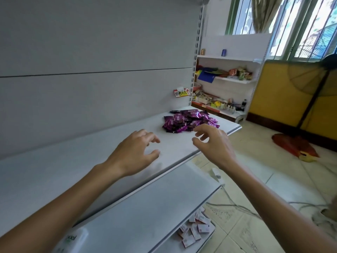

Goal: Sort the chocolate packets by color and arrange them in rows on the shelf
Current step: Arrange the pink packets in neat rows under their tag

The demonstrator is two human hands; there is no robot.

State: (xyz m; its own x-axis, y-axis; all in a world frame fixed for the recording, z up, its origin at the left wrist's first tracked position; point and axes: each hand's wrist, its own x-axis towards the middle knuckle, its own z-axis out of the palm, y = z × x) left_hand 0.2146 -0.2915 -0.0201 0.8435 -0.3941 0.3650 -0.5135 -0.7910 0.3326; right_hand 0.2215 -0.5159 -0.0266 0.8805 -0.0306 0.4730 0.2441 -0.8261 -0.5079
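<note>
At far left, on the lower shelf (145,207), a white packet with green print (73,240) is seen lying near the front edge, partly cut by the frame. The left hand (135,152) is held palm down over the bare middle of the upper shelf (63,167); its fingers are spread and loosely curled, and nothing is held. A faint shadow is noted beneath it; contact with the surface cannot be confirmed. Further right, a yellow handwritten price label (181,92) is fixed to the back panel, above the shelf's right end. Below it, the purple chocolate packets (187,121) are found in one unsorted heap near the right end of the upper shelf, with a black pen (175,111) lying just behind the heap. Only purple wrappers are made out. The right hand (213,141) is held at the shelf's front edge, just beside the near side of the heap; fingers and thumb are bent loosely and apart, with nothing gripped. Whether the fingertips touch a packet cannot be told. On the lowest level, small pink-and-white boxes (197,229) are scattered. At right, a second shelving unit (228,57) with mixed goods is recorded, and a standing fan with a red base (293,145) on the tiled floor.
</note>
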